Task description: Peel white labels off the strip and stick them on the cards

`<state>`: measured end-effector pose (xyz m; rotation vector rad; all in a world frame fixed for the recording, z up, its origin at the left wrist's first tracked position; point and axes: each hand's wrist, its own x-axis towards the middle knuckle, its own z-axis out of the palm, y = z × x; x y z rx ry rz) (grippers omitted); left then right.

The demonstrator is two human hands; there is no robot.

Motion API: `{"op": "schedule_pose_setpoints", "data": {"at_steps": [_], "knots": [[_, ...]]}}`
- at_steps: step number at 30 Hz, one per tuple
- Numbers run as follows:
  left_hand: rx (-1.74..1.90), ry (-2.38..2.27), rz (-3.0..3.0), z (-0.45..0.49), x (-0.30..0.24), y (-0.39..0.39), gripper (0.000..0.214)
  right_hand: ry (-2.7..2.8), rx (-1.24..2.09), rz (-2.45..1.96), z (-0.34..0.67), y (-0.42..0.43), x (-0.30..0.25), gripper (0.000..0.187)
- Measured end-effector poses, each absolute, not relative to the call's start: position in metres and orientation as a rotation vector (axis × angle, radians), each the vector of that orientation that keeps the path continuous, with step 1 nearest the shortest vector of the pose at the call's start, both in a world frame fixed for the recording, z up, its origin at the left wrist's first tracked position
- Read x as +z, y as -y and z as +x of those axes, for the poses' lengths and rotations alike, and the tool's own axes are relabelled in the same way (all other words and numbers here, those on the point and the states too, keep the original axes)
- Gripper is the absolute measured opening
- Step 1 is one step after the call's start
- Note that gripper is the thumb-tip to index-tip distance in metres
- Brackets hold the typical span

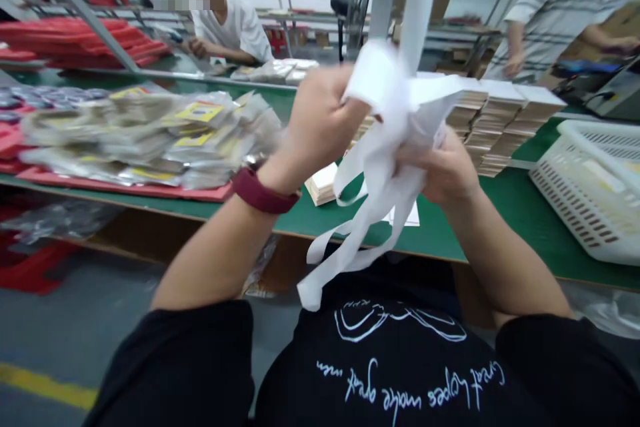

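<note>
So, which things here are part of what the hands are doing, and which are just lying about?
In the work, by the look of it:
- white strips, gripped by the left hand and right hand

Apparently lying about, untouched:
- bagged packs on the left
- white-topped stacks beyond the right hand
- plastic basket on the right

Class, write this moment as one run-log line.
left hand: holding white strips | right hand: holding white strips | white basket: on green table
</note>
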<state>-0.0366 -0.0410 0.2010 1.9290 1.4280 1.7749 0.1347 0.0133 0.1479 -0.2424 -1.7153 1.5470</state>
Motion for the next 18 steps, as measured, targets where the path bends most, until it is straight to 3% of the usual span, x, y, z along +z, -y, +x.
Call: {"op": "schedule_pose_setpoints", "data": {"at_steps": [6,12,18], "knots": [[1.801,-1.325,1.515,-0.053,0.151,0.018,0.015,1.687,1.702,-0.375,0.16,-0.047,0.12,0.048],[1.814,-1.28,1.499,-0.056,0.166,0.024,0.017,1.659,1.734,-0.33,0.166,-0.045,0.107,0.052],[1.793,-1.105,1.419,-0.056,0.174,0.035,0.036,1.643,1.738,-0.404,0.171,-0.045,0.102,0.055]]}}
